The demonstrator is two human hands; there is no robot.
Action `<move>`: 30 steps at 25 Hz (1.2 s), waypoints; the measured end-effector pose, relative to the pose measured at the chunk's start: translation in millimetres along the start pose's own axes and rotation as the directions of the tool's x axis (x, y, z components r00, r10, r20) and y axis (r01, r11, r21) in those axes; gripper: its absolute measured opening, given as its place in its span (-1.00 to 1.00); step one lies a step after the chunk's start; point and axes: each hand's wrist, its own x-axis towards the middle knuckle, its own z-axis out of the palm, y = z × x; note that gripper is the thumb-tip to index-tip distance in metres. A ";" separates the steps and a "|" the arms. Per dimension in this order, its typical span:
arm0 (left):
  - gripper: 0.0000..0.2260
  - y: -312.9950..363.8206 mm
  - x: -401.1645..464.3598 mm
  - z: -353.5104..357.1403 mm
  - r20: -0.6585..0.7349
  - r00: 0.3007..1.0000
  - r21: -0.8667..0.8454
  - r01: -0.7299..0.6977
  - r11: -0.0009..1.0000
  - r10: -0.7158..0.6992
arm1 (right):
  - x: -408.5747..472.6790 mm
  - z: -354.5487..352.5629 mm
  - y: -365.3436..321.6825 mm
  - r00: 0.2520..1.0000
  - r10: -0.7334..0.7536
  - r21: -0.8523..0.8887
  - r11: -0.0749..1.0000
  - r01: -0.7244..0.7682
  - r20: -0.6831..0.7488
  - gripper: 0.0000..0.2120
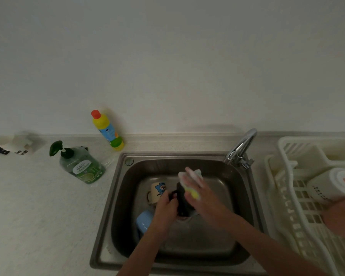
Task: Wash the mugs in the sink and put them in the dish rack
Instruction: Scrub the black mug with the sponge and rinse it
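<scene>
Both forearms reach in from the lower edge and meet over the middle of the steel sink (120,198). The left hand (166,211) is curled around the handle side of a black mug (181,200), gripping it above the basin floor. The right hand (197,193) lies across the mug's other side with its fingers extended, pressing a yellow-and-white sponge (191,181) against the mug; whether the thumb curls round the sponge cannot be told, as the hand is blurred.

The black mug sits between the two hands, touching both. Just to the left of the left hand, a cream mug with a blue cartoon figure (156,193) rests in the basin, and a light blue mug (144,221) lies below it, beside the left wrist. In the white plastic dish rack (287,206), on the counter to the right of the sink, a white mug with a red mark (331,186) lies on its side, with a pink mug (341,218) near it at the frame's right edge.

A chrome faucet (242,148) stands at the sink's far right corner. On the pale speckled countertop (38,206) to the left stand a green pump bottle of dish soap (82,168) and a yellow bottle with a red cap (108,130); a white object with dark print (16,145) lies farther left, blurred. A plain light wall (167,56) fills the upper half.
</scene>
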 end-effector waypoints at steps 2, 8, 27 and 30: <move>-0.80 2.2 -4.3 -0.2 0.007 0.995 -0.192 0.103 0.976 -0.103 | 0.5 -4.4 12.6 0.984 0.176 0.452 0.877 -0.161 0.009 -0.53; -0.82 1.8 6.7 -2.6 -0.097 0.995 -0.049 -0.039 0.998 0.034 | -17.0 13.5 2.6 0.999 0.039 0.158 0.986 -0.045 0.038 -0.47; -0.82 -5.5 -17.6 -21.0 -0.028 0.999 -0.027 0.031 0.999 -0.032 | -8.1 14.6 -23.0 0.990 0.137 0.326 0.936 -0.135 0.017 -0.55; -0.79 1.4 -19.2 -35.5 -0.057 0.994 -0.209 0.079 0.975 -0.093 | -16.6 25.0 -12.5 0.962 0.272 0.507 0.827 -0.245 0.020 -0.54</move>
